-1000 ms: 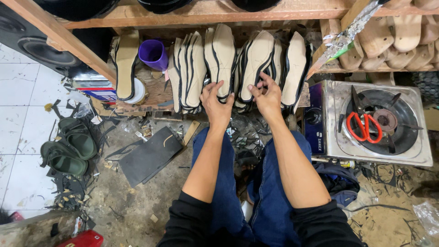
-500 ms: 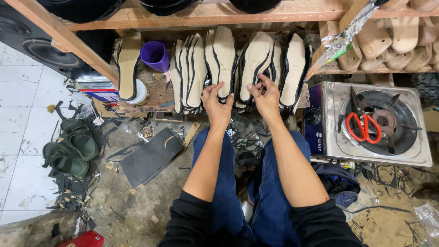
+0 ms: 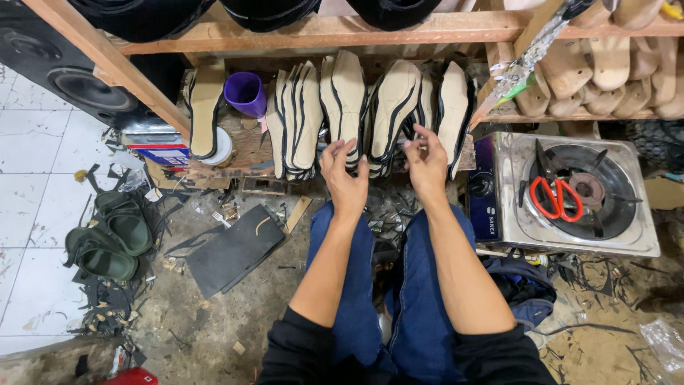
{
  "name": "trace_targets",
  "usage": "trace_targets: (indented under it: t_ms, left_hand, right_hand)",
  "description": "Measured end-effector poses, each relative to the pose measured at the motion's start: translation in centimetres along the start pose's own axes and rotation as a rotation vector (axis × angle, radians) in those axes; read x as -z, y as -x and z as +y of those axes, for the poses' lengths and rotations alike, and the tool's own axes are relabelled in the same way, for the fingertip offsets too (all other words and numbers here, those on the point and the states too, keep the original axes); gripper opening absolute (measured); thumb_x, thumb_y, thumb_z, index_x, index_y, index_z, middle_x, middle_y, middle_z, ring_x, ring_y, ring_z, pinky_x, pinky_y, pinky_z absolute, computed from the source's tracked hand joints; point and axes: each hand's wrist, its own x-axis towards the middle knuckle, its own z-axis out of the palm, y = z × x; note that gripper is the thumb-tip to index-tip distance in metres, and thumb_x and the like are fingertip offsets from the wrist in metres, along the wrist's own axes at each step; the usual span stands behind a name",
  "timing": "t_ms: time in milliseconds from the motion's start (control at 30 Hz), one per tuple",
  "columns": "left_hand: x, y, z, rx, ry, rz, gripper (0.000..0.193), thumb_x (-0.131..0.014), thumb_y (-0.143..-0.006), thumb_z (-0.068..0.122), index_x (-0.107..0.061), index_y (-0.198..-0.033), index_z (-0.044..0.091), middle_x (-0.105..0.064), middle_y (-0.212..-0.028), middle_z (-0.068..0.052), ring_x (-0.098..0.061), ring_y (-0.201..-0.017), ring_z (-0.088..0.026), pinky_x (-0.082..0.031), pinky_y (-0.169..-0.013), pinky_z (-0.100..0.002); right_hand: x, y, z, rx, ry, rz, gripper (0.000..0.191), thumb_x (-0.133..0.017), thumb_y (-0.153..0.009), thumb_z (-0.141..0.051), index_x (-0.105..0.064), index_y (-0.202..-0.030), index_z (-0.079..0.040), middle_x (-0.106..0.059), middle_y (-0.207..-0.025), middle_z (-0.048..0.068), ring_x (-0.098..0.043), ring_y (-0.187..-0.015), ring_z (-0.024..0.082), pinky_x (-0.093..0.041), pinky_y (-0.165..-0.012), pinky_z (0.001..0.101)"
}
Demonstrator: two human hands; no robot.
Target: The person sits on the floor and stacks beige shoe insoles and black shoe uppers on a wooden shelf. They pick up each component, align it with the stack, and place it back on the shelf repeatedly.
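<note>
A row of beige shoe insoles with black edges (image 3: pixel 342 107) leans upright under a wooden shelf (image 3: pixel 313 32). My left hand (image 3: pixel 345 178) is just in front of the middle insoles, fingers apart and pointing up, holding nothing. My right hand (image 3: pixel 426 162) hovers beside it near another beige insole (image 3: pixel 392 100), with thumb and forefinger pinched together. Whether something small sits between them is too small to tell. Both forearms reach out over my knees in blue jeans (image 3: pixel 356 285).
A small gas stove (image 3: pixel 570 235) with red-handled scissors (image 3: pixel 552 196) stands at the right. A purple cup (image 3: pixel 246 93) sits left of the insoles. A black sheet (image 3: pixel 231 249) and green sandals (image 3: pixel 114 239) lie on the dirty floor at the left. Wooden shoe lasts (image 3: pixel 605 71) fill the right shelf.
Both hands have drawn back a little from the insoles that they were touching. My left fingers have spread apart.
</note>
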Motion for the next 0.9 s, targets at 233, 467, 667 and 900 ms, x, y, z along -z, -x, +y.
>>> trace_targets:
  t_ms: [233, 467, 667, 900]
  left_hand:
    - [4.9, 4.9, 4.1, -0.005, 0.123, -0.087, 0.033, -0.067, -0.091, 0.000, -0.070, -0.123, 0.006, -0.063, -0.123, -0.014, -0.060, -0.120, -0.032, -0.047, -0.105, -0.042]
    - [10.9, 11.8, 8.2, -0.078, -0.135, -0.247, 0.038, -0.066, -0.088, 0.006, -0.067, -0.127, 0.004, -0.058, -0.140, -0.018, -0.049, -0.133, -0.041, -0.038, -0.114, -0.050]
    - [14.3, 14.4, 10.5, -0.159, -0.313, -0.445, 0.051, -0.066, -0.090, 0.018, -0.061, -0.140, 0.007, -0.042, -0.156, -0.022, -0.035, -0.143, -0.046, -0.023, -0.118, -0.058]
    - [14.4, 14.2, 11.2, -0.139, -0.277, -0.452, 0.050, -0.067, -0.087, 0.017, -0.063, -0.137, 0.008, -0.044, -0.154, -0.022, -0.038, -0.141, -0.045, -0.028, -0.116, -0.056]
  right_hand:
    - [3.4, 7.7, -4.0, 0.101, 0.094, 0.058, 0.021, -0.065, -0.098, -0.003, -0.072, -0.118, -0.001, -0.065, -0.085, -0.001, -0.053, -0.068, 0.005, -0.044, -0.060, 0.0211]
    - [5.5, 16.9, -9.8, 0.252, 0.328, 0.046, 0.015, -0.066, -0.095, -0.001, -0.075, -0.107, -0.002, -0.063, -0.083, 0.005, -0.055, -0.068, 0.010, -0.044, -0.062, 0.0249]
    - [4.5, 21.3, -12.4, 0.210, 0.354, -0.080, 0.016, -0.066, -0.093, -0.003, -0.075, -0.106, -0.003, -0.065, -0.082, 0.005, -0.055, -0.061, 0.014, -0.045, -0.056, 0.0283]
    - [5.2, 22.2, -13.6, 0.307, 0.376, -0.022, 0.016, -0.064, -0.092, -0.002, -0.073, -0.106, -0.001, -0.064, -0.084, 0.007, -0.061, -0.065, 0.016, -0.050, -0.062, 0.0291]
